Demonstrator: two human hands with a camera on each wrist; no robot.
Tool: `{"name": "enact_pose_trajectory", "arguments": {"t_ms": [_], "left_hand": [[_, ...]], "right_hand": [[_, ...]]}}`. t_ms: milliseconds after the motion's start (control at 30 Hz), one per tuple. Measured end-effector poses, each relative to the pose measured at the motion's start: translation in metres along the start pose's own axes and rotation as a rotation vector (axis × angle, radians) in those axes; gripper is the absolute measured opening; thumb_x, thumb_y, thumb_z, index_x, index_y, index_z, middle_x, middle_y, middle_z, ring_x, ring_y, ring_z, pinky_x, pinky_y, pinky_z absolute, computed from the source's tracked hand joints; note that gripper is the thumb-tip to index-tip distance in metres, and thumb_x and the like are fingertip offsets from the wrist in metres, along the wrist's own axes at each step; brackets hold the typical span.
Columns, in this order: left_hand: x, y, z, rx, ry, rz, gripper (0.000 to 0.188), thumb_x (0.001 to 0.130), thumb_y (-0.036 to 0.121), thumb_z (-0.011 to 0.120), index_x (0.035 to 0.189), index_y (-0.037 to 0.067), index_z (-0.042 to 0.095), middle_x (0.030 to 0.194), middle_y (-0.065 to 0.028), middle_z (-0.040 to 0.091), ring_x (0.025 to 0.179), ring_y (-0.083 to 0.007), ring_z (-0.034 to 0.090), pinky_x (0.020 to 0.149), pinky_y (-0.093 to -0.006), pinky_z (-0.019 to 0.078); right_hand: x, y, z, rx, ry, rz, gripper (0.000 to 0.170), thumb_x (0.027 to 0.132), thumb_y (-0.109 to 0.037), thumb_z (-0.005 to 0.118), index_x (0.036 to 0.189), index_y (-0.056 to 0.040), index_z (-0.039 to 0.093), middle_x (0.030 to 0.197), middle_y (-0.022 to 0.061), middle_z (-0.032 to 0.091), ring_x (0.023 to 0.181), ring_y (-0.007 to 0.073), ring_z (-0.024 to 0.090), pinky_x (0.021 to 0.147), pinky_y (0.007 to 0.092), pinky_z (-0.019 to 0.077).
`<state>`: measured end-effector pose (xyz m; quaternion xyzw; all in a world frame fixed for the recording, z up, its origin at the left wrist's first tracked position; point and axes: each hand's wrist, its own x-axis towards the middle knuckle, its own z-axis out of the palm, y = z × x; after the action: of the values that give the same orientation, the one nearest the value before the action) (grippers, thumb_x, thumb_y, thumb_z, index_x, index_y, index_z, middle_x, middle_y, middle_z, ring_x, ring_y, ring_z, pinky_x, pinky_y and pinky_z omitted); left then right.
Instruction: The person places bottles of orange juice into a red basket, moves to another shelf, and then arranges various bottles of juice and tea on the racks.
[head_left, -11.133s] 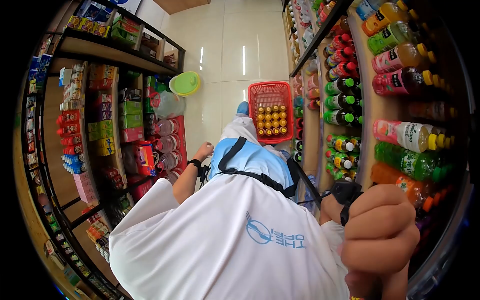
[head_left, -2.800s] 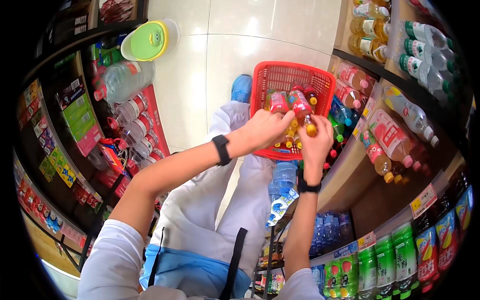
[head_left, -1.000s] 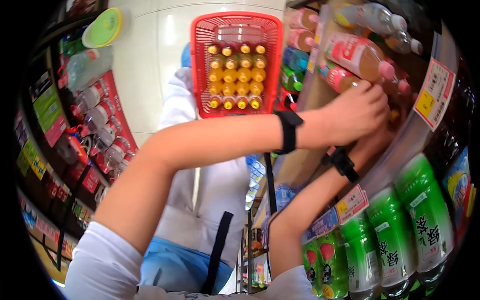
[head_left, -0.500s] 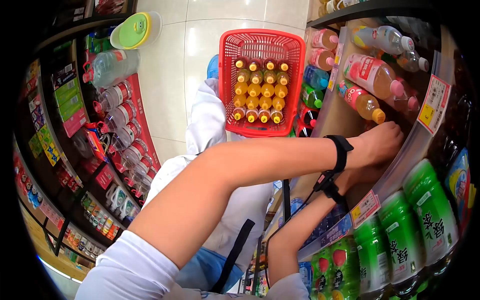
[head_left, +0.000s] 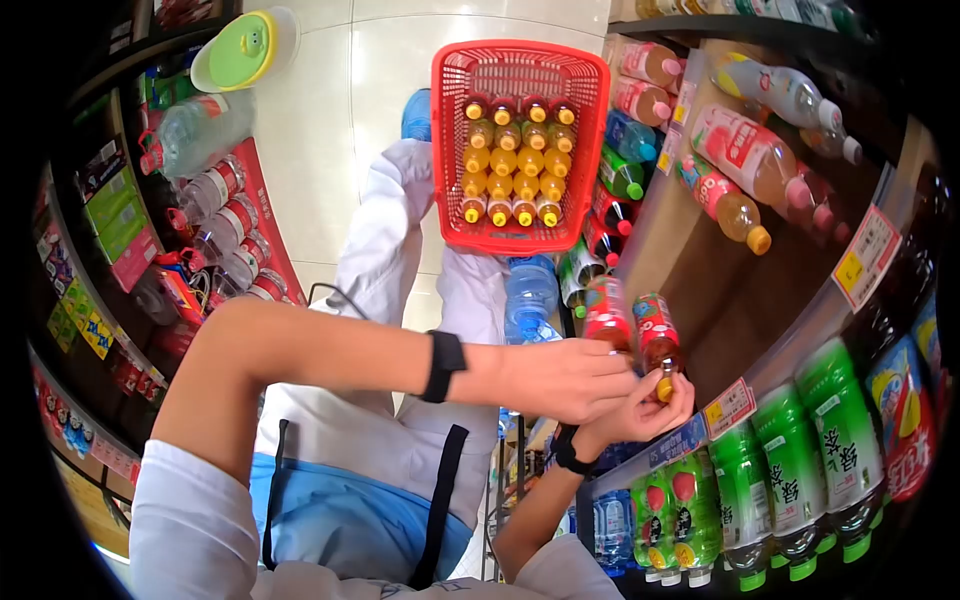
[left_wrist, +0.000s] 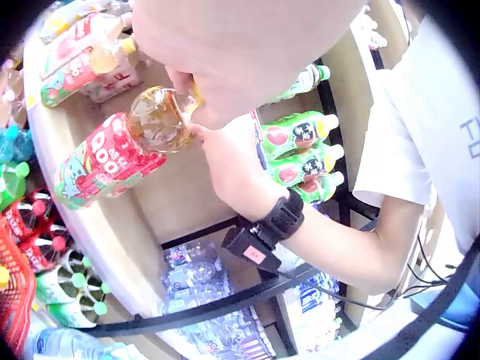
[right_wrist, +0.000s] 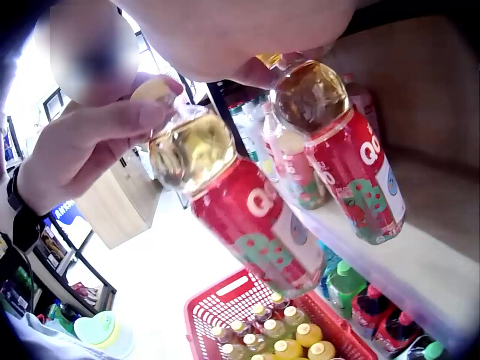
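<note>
In the head view, my left hand (head_left: 575,380) grips one red-labelled bottle (head_left: 605,308) by its top. Beside it my right hand (head_left: 650,412) pinches a second red-labelled bottle (head_left: 656,325) at its yellow cap. Both bottles point away from me, at the shelf's front edge. The right wrist view shows both tops held, one bottle (right_wrist: 259,225) by my left hand (right_wrist: 82,146), the other (right_wrist: 360,180) by my right hand (right_wrist: 255,34). A red-labelled bottle (left_wrist: 109,161) hangs below the joined hands in the left wrist view.
A red basket (head_left: 590,150) with rows of yellow-capped bottles stands on the floor. Peach drinks (head_left: 745,150) and another red-labelled bottle (head_left: 722,200) lie on the right shelf. Green tea bottles (head_left: 785,450) line its near part. Large water bottles (head_left: 230,225) stand at left.
Both hands have come out of the right shelf and moved left, now with two red-labelled bottles in them. The basket has shifted slightly in the head view.
</note>
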<state>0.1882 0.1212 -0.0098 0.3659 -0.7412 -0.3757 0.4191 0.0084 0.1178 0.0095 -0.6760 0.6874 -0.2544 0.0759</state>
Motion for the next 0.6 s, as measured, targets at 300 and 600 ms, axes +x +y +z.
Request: {"name": "enact_pose_trajectory", "arguments": {"t_ms": [300,600], "left_hand": [[-0.048,-0.107,-0.096,0.391,-0.160,-0.040,0.013,0.073,0.014,0.062,0.083,0.005,0.059,0.088,-0.0048,0.050,0.085,-0.0187,0.057,0.066,-0.0302,0.0516],[-0.049,-0.251,-0.098,0.512,-0.113,-0.203,0.018,0.079,0.013,0.061,0.095,0.005,0.061,0.095,-0.0059,0.054,0.092,-0.0214,0.058,0.071,-0.0334,0.0529]], "right_hand": [[0.049,-0.074,0.111,0.146,-0.300,-0.129,0.024,0.080,0.006,0.070,0.103,-0.0001,0.067,0.104,0.0125,0.057,0.093,0.0249,0.060,0.078,0.0346,0.0519],[0.096,-0.053,0.285,0.138,-0.553,-0.167,0.026,0.079,-0.003,0.071,0.105,-0.0011,0.068,0.095,0.0143,0.054,0.085,0.0302,0.060,0.076,0.0386,0.0515]]}}
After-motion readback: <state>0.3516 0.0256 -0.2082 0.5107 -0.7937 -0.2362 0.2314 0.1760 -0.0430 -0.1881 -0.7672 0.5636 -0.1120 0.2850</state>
